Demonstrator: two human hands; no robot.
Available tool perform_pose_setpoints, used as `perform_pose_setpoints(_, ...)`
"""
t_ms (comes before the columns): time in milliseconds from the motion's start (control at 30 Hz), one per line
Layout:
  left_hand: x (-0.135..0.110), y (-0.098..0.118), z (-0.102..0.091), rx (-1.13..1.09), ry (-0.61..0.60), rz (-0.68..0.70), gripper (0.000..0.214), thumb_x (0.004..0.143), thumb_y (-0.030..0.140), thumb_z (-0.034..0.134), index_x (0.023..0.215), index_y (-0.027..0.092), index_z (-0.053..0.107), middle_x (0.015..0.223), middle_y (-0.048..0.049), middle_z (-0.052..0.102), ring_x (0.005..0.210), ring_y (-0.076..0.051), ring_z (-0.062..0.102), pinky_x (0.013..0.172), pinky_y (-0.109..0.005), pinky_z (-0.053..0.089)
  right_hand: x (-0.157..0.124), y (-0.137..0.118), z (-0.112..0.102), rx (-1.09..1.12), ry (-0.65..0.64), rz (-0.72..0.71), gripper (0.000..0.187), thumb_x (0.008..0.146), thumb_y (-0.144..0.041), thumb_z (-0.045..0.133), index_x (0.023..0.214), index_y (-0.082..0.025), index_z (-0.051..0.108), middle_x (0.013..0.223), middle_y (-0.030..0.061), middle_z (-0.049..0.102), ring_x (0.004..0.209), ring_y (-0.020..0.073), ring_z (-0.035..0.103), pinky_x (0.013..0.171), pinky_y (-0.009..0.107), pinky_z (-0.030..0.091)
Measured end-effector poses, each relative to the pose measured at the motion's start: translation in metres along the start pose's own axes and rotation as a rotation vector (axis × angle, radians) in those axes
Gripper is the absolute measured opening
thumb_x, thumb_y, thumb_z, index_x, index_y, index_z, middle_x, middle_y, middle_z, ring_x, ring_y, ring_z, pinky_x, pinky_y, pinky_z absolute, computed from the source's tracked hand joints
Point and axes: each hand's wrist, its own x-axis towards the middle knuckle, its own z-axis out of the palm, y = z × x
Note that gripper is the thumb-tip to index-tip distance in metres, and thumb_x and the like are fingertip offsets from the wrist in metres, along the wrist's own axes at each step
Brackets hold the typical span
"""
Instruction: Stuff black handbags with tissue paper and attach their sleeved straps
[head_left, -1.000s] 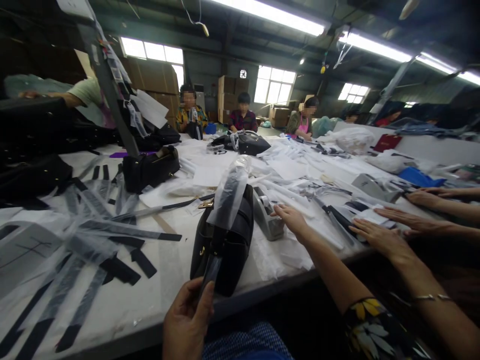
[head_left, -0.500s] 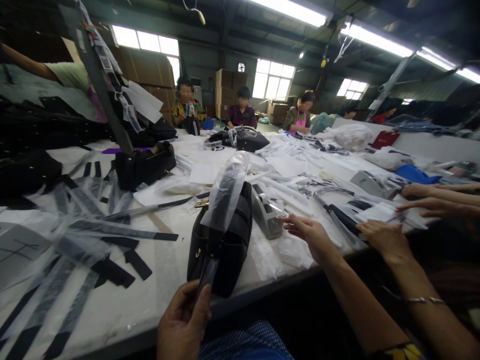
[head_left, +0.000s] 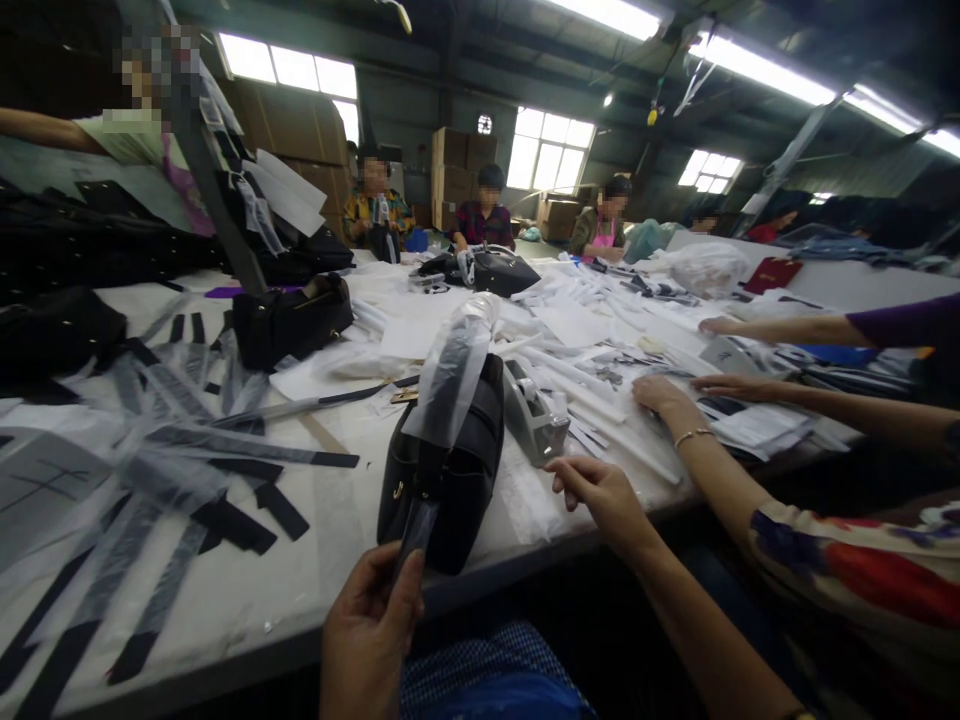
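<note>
My left hand (head_left: 373, 610) is closed around the lower end of a handbag strap (head_left: 418, 530), thumb on top. The strap rises from the hand over a black handbag (head_left: 480, 440) standing at the table's front edge. Cloudy white wrapping film (head_left: 450, 375) covers the strap's upper loop. To the right of the bag sits a grey tape dispenser (head_left: 534, 415). Just below and in front of it is my right hand (head_left: 596, 495), its thumb and fingertips drawn together. Whatever lies between those fingertips is too small to make out.
Film-wrapped black straps (head_left: 255, 445) lie spread across the left of the table. Another black bag (head_left: 292, 320) stands behind them, near a metal post (head_left: 217, 170). At right, a co-worker's braceleted hand (head_left: 664, 395) reaches over papers. White wrapping scraps (head_left: 577, 325) cover the middle.
My right hand has drawn back slightly toward me from the tape dispenser, and its fingers have come together. The co-workers' arms at right have shifted farther over the table. My left hand keeps its hold.
</note>
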Motion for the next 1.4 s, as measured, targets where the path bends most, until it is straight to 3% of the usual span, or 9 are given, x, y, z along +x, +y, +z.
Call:
perform_pose_setpoints(233, -0.003, 0.000, 0.002, 0.056, -0.052, 0.095, 0.044, 0.068, 0.050, 0.083, 0.092, 0.017, 0.067, 0.065, 0.0034, 0.059, 0.052, -0.007, 0.048, 0.047, -0.016, 0.038, -0.059, -0.047, 0.077, 0.103, -0.452, -0.005, 0.036, 0.085, -0.049, 0.070, 0.085, -0.014, 0.077, 0.060, 0.0017, 0.066, 0.048, 0.0074, 0.053, 0.047, 0.018, 0.041)
perform_pose_setpoints(333, -0.002, 0.000, -0.001, 0.094, -0.096, 0.183, 0.037, 0.074, 0.048, 0.079, 0.090, 0.016, 0.070, 0.077, -0.0027, 0.068, 0.066, -0.013, 0.059, 0.059, -0.020, 0.047, -0.064, -0.055, 0.110, 0.078, -0.467, -0.016, 0.037, 0.085, -0.049, 0.070, 0.076, -0.013, 0.075, 0.056, 0.0009, 0.063, 0.046, 0.0076, 0.051, 0.044, 0.017, 0.038)
perform_pose_setpoints(433, 0.000, -0.003, -0.005, 0.117, -0.112, 0.242, 0.033, 0.078, 0.046, 0.076, 0.091, 0.016, 0.071, 0.083, -0.0047, 0.071, 0.076, -0.016, 0.063, 0.068, -0.023, 0.050, -0.060, -0.057, 0.129, -0.046, -0.361, -0.040, 0.039, 0.086, -0.046, 0.068, 0.064, -0.013, 0.072, 0.051, 0.0002, 0.060, 0.045, 0.0074, 0.049, 0.044, 0.018, 0.035)
perform_pose_setpoints(533, 0.000, -0.006, -0.008, 0.117, -0.123, 0.235, 0.032, 0.078, 0.044, 0.076, 0.095, 0.017, 0.071, 0.084, -0.0042, 0.070, 0.076, -0.015, 0.063, 0.067, -0.022, 0.049, -0.054, -0.058, 0.131, -0.184, -0.285, -0.073, 0.043, 0.085, -0.046, 0.068, 0.058, -0.014, 0.069, 0.050, 0.0009, 0.061, 0.046, 0.0083, 0.050, 0.044, 0.019, 0.033)
perform_pose_setpoints(600, -0.002, -0.005, -0.009, 0.093, -0.133, 0.189, 0.034, 0.077, 0.045, 0.078, 0.095, 0.017, 0.070, 0.081, -0.0030, 0.069, 0.068, -0.013, 0.059, 0.059, -0.019, 0.045, -0.052, -0.059, 0.126, -0.233, -0.309, -0.078, 0.044, 0.087, -0.047, 0.066, 0.057, -0.014, 0.068, 0.051, 0.0009, 0.061, 0.048, 0.0088, 0.051, 0.045, 0.020, 0.034)
perform_pose_setpoints(733, -0.006, 0.005, -0.009, 0.028, -0.183, 0.034, 0.037, 0.076, 0.047, 0.078, 0.095, 0.017, 0.069, 0.067, 0.0030, 0.058, 0.051, -0.005, 0.042, 0.044, -0.015, 0.029, -0.050, -0.056, 0.111, -0.126, -0.516, -0.038, 0.039, 0.093, -0.042, 0.059, 0.068, -0.015, 0.070, 0.060, 0.0001, 0.063, 0.051, 0.0089, 0.053, 0.052, 0.020, 0.041)
perform_pose_setpoints(867, -0.009, 0.014, -0.010, -0.002, -0.333, -0.123, 0.037, 0.080, 0.051, 0.073, 0.090, 0.016, 0.067, 0.057, 0.0062, 0.047, 0.044, -0.003, 0.027, 0.040, -0.014, 0.017, -0.051, -0.049, 0.104, 0.019, -0.642, -0.029, 0.031, 0.095, -0.038, 0.056, 0.083, -0.015, 0.072, 0.074, 0.0015, 0.067, 0.058, 0.0098, 0.056, 0.060, 0.022, 0.046)
perform_pose_setpoints(1133, -0.013, 0.015, -0.012, -0.035, -0.377, -0.226, 0.037, 0.082, 0.050, 0.071, 0.086, 0.014, 0.063, 0.068, 0.0050, 0.051, 0.040, 0.002, 0.024, 0.039, -0.016, 0.010, -0.061, -0.036, 0.123, -0.011, -0.387, -0.084, 0.019, 0.092, -0.031, 0.061, 0.085, -0.018, 0.073, 0.074, 0.0006, 0.069, 0.071, 0.0145, 0.063, 0.068, 0.023, 0.048)
perform_pose_setpoints(1400, -0.011, 0.015, -0.011, -0.097, -0.391, -0.287, 0.041, 0.077, 0.052, 0.076, 0.086, 0.013, 0.065, 0.066, 0.0049, 0.051, 0.038, 0.003, 0.023, 0.038, -0.016, 0.011, -0.065, -0.031, 0.133, 0.089, -0.401, -0.089, 0.023, 0.094, -0.031, 0.057, 0.097, -0.018, 0.075, 0.086, 0.0037, 0.072, 0.077, 0.0173, 0.065, 0.075, 0.026, 0.051)
